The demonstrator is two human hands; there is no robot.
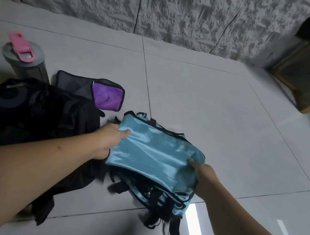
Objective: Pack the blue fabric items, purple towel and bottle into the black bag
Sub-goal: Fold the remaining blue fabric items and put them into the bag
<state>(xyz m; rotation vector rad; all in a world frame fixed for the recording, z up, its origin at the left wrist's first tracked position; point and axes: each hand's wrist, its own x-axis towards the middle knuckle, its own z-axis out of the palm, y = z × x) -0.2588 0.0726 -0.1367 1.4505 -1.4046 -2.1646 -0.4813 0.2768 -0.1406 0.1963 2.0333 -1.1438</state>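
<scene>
On the tiled floor [203,96] black bag [29,114] is lying left | blue fabric items [154,157] are sitting stacked just right of it | left hand [106,142] and right hand [204,175] are pinching the stack's opposite edges, fingers clamped | purple towel [107,98] is lying in a mesh pouch [74,85] behind the bag | bottle [26,59] is standing upright beside it

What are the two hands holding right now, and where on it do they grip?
Both hold the stack of blue fabric items: the left hand grips its left edge, thumb on top, and the right hand grips its right near corner.
</scene>
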